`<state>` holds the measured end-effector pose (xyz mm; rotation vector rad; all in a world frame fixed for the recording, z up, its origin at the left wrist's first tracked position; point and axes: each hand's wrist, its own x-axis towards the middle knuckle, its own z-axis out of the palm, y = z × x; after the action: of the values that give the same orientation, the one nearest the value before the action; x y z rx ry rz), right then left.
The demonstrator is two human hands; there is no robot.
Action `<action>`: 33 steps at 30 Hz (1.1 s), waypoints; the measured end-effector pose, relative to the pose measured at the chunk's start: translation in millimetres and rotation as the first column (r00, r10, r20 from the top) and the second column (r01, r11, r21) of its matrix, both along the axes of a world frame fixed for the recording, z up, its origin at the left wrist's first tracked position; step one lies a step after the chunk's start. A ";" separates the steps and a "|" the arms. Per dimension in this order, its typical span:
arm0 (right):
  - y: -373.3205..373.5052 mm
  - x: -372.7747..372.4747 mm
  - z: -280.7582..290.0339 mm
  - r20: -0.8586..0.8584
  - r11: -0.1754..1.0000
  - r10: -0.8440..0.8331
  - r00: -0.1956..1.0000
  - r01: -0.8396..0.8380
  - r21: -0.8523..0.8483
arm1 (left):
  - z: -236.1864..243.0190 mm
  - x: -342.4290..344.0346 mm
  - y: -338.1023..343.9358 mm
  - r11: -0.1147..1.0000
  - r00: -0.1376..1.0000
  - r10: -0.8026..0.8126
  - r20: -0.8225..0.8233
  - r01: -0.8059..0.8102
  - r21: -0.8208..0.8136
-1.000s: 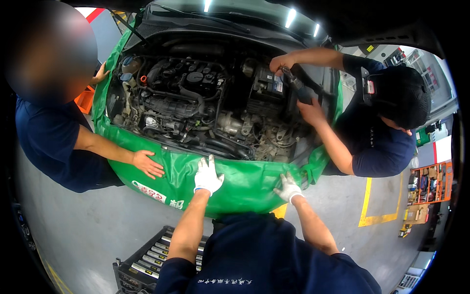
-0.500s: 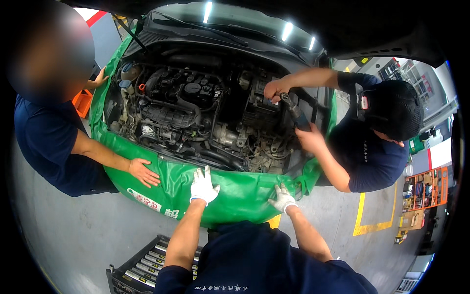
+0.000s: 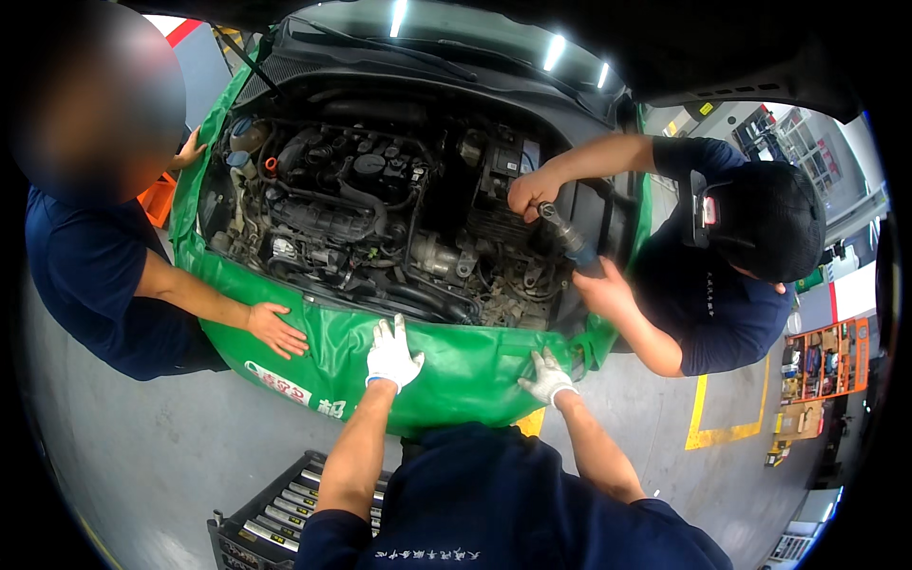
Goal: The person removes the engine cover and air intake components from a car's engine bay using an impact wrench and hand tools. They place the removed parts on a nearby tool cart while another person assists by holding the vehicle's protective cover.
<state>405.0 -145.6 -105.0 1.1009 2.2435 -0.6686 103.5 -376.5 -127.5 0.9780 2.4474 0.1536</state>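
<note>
My left hand (image 3: pixel 392 355), in a white work glove, rests with spread fingers on the green fender cover (image 3: pixel 446 375) draped over the car's front. Farther right, my right hand (image 3: pixel 548 379), in a greyer glove, also lies open on the cover. Neither hand holds anything. Beyond them is the exposed engine (image 3: pixel 361 176) in its bay. A co-worker at the right holds a power ratchet (image 3: pixel 567 233) over the bay, one hand near its head beside the battery (image 3: pixel 508 161). The ratchet's tip is partly hidden by that hand.
A second co-worker (image 3: pixel 104 285) at the left leans on the cover with bare hands. Behind me stands a black tool cart (image 3: pixel 275 513) with silver-fronted drawers. An orange shelf rack (image 3: pixel 826 366) is at the far right. The raised hood (image 3: pixel 750 66) hangs overhead.
The right co-worker's hands and ratchet have shifted slightly toward me, away from the battery. My hands stay in place on the cover.
</note>
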 end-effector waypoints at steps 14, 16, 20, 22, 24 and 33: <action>6.9 3.2 -5.1 0.012 0.999 -0.005 1.000 0.005 -0.042 | 0.9 0.9 1.0 0.999 0.999 0.026 0.038 -0.028 0.040; 6.6 4.1 -3.8 0.002 0.999 -0.012 1.000 0.012 -0.050 | 2.9 1.5 1.4 0.999 0.999 0.026 0.040 -0.027 0.022; 5.7 5.3 -2.3 -0.020 0.999 -0.019 1.000 0.018 -0.049 | 7.2 0.5 3.1 1.000 1.000 0.008 0.024 -0.007 -0.025; 5.5 4.3 -2.3 -0.033 0.999 -0.016 0.999 0.015 -0.045 | 8.0 -1.5 3.6 1.000 1.000 0.008 0.026 -0.007 -0.019; 5.2 3.6 -1.4 -0.041 0.999 -0.012 0.999 0.010 -0.039 | 4.9 -1.6 2.5 1.000 1.000 0.003 0.020 -0.003 -0.021; 3.4 3.0 0.5 -0.027 0.999 -0.013 1.000 0.012 -0.042 | 4.7 -1.5 3.3 1.000 1.000 -0.003 0.016 0.003 -0.021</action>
<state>408.0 -142.2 -104.5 1.0927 2.2371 -0.7366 102.0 -373.2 -122.8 0.9679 2.4276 0.1336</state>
